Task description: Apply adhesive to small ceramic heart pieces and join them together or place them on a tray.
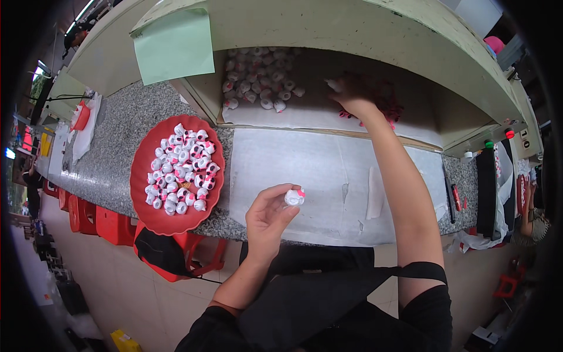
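My left hand [264, 222] is closed on a small white figurine [294, 198] with a bright pink patch, pinched between thumb and fingers above a white paper sheet [316, 167]. My right hand [354, 100] reaches far forward into the open compartment under the shelf, beside a pile of small pink and dark pieces [392, 108]. Something white [333, 85] shows at its fingertips, but shadow hides what it is and how the fingers are set. Left of that hand, a heap of white figurines [258, 79] lies on paper inside the compartment.
A red scalloped plate [139, 176] full of white, pink and black figurines stands on the speckled counter [111, 135] at the left. Green paper [175, 48] hangs from the shelf [352, 32]. Pens [455, 198] lie at the right; red stools [111, 226] stand below.
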